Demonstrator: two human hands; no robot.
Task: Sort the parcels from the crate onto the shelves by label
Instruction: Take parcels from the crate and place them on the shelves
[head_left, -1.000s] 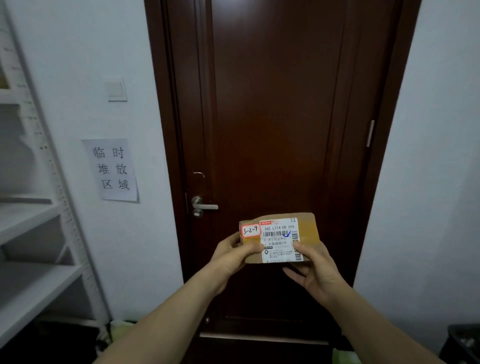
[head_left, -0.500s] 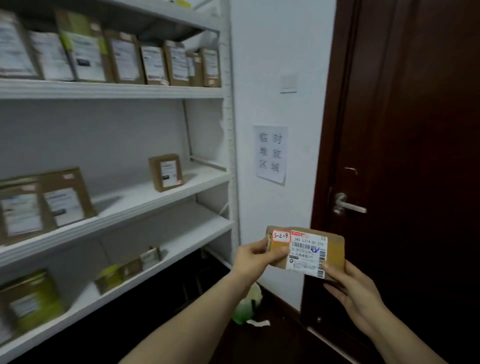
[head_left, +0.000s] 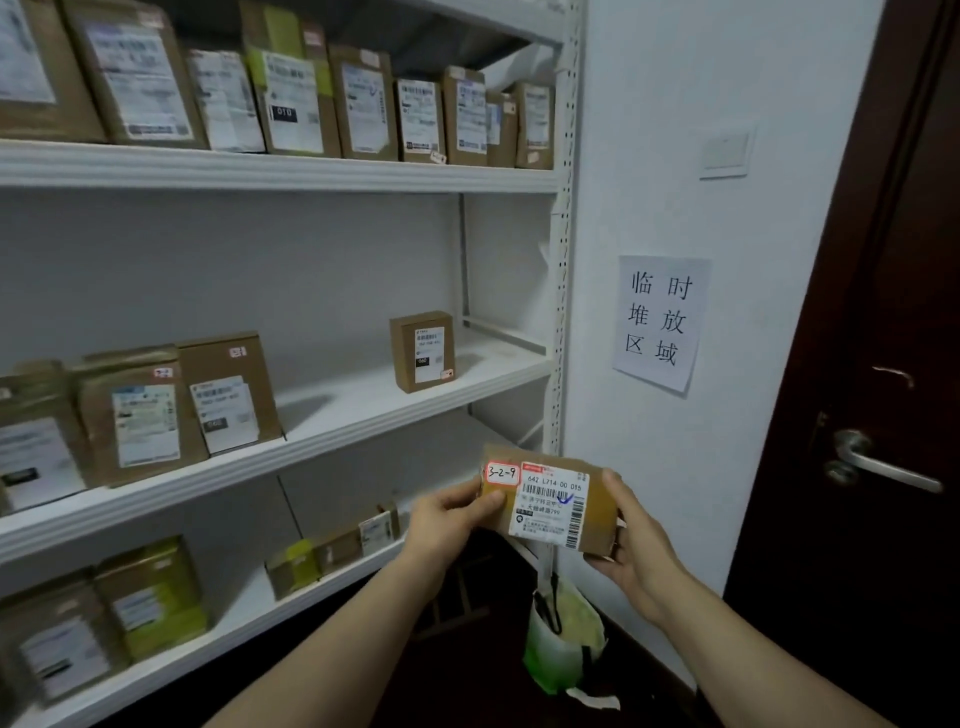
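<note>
The parcel (head_left: 550, 501), a flat brown cardboard box, is held in the air in front of the rack (head_left: 563, 260), before the lower part of its right upright and just below its middle shelf (head_left: 363, 415); it touches no shelf. Its printed label faces the camera, and a red-bordered sticker (head_left: 502, 473) at its upper left corner reads "3-2-9". The left hand (head_left: 447, 519) grips the parcel's left end, thumb laid on the front just under the sticker, fingers behind. The right hand (head_left: 636, 545) grips the right end, thumb at the top corner and fingers curled underneath.

On the rack's middle shelf a small box (head_left: 423, 351) stands upright alone toward the right, well apart from a group of larger parcels (head_left: 171, 405) at the left. The rack's top shelf carries a close row of upright parcels (head_left: 291, 98). Its lower shelf holds more parcels, some with green wrapping (head_left: 150, 597).

Right of the rack, a paper notice (head_left: 660, 322) hangs on the wall below a light switch (head_left: 725, 150), with a dark wooden door (head_left: 883, 312) beyond. A green and white bag (head_left: 563, 639) sits on the floor at the foot of the rack.
</note>
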